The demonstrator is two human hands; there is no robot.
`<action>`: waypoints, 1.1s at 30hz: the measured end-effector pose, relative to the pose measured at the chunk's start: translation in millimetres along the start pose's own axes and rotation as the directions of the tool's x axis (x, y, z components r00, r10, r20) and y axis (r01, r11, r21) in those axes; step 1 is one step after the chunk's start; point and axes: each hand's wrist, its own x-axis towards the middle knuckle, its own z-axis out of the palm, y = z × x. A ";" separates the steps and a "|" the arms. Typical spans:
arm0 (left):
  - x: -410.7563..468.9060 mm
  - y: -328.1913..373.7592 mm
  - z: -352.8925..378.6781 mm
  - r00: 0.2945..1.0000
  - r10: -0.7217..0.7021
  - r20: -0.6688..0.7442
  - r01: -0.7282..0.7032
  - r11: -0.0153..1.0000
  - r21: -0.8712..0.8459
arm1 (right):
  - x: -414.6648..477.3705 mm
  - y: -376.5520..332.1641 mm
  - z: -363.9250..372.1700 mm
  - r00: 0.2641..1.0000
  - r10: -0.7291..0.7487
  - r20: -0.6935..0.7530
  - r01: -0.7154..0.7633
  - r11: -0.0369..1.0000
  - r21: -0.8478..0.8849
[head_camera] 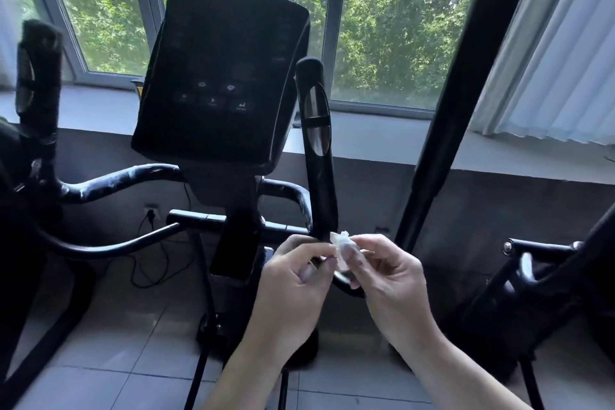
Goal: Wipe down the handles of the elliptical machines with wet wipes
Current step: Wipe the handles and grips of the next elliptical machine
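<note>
A black elliptical machine fills the view, its dark console (219, 76) in the middle. The right handle (316, 143) rises upright with silver sensor plates, and the left handle (36, 76) stands at the far left. A small crumpled white wet wipe (341, 241) sits at the base of the right handle. My left hand (296, 276) and my right hand (389, 270) both pinch the wipe between fingertips, just in front of the handle's lower bend.
A thick black post (466, 93) leans across the right side. Another machine's frame (539, 270) is at the lower right. Windows with green trees and a grey sill (382, 140) lie behind. A cable and wall socket (151, 211) sit low. Tiled floor below.
</note>
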 end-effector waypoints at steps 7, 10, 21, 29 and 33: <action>19.6 -3.0 1.9 0.972 -0.074 -0.222 0.082 0.996 0.024 | 51.7 -11.3 5.9 0.995 -0.038 -0.095 0.050 0.991 0.123; 19.7 -1.3 7.0 0.968 -0.049 -0.246 0.058 0.998 0.033 | 53.7 2.3 10.4 0.999 -0.048 0.001 0.048 0.995 0.083; 12.2 3.7 12.7 0.958 -0.108 -0.264 0.128 0.990 0.057 | 37.0 34.8 -19.6 0.990 0.122 -0.068 -0.127 0.988 -0.084; 11.7 13.7 28.5 0.927 -0.114 -0.356 0.169 0.977 0.127 | 33.7 28.7 -42.3 0.994 0.103 0.018 -0.104 0.994 0.018; 5.1 23.9 41.1 0.903 -0.131 -0.410 0.200 0.971 0.129 | 31.8 20.3 -48.1 0.989 0.097 0.113 -0.112 0.985 0.130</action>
